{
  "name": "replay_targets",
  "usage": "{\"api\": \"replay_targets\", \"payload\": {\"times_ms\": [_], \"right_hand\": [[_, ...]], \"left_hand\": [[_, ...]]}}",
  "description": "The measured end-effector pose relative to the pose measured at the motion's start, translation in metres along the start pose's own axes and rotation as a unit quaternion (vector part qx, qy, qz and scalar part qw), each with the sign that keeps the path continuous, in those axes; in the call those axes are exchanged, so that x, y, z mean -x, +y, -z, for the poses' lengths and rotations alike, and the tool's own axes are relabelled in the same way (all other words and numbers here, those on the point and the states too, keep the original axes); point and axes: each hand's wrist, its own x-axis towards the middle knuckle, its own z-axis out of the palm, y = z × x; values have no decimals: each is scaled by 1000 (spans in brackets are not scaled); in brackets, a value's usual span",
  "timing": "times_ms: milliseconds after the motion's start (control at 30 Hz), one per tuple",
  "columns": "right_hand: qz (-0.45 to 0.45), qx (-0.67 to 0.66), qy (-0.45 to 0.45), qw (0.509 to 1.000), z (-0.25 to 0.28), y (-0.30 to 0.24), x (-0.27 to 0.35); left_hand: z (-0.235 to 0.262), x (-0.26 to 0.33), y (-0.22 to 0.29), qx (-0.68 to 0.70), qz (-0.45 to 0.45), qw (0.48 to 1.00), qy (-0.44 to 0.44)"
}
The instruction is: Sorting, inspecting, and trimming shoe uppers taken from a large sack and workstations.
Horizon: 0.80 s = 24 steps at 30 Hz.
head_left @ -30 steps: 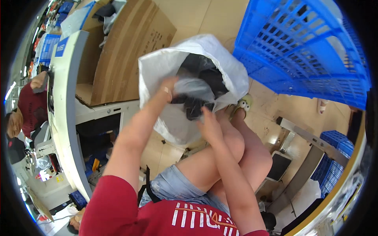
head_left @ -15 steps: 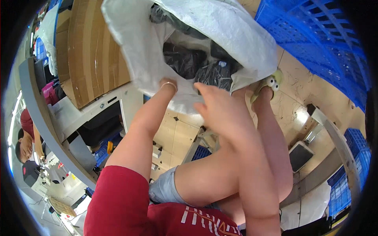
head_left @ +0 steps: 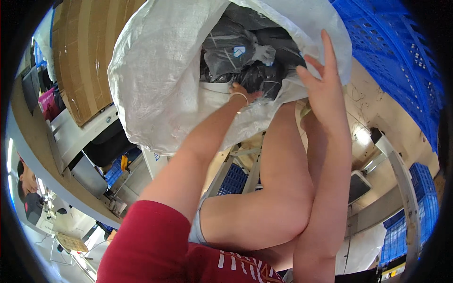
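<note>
A large white woven sack (head_left: 155,80) gapes in front of me, holding several dark items in clear plastic bags (head_left: 226,52), some with small white-and-blue labels. My left hand (head_left: 243,92) reaches inside the mouth, low by a black plastic-wrapped bundle (head_left: 259,78). Its fingers are apart and partly hidden against the bundle, with no grip on anything visible. At the sack's right rim my right hand (head_left: 325,82) is raised, fingers spread, nothing in it. Its fingertips are next to the white fabric; whether they touch it I cannot tell.
A tall blue plastic crate (head_left: 396,61) stands to the right of the sack. A cardboard box (head_left: 89,56) rests on a white table at the left. Blue baskets (head_left: 420,188) are stacked at the far right. Another person (head_left: 28,181) sits beyond the left table edge.
My left hand has gone from the sack's near edge into its mouth. My right hand has moved right and up to the rim. The sack's mouth faces me more widely, showing more bagged items.
</note>
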Motion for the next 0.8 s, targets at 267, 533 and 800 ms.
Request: {"api": "replay_targets", "payload": {"times_ms": [267,533,800], "right_hand": [[-41,83,22,996,21,17,-3],[31,40,258,965,56,-19,0],[156,30,221,962,39,-59,2]], "left_hand": [[-19,-17,-35,43,-74,996,-7],[239,94,58,373,-300,876,-55],[231,-21,37,320,-458,767,316]]}}
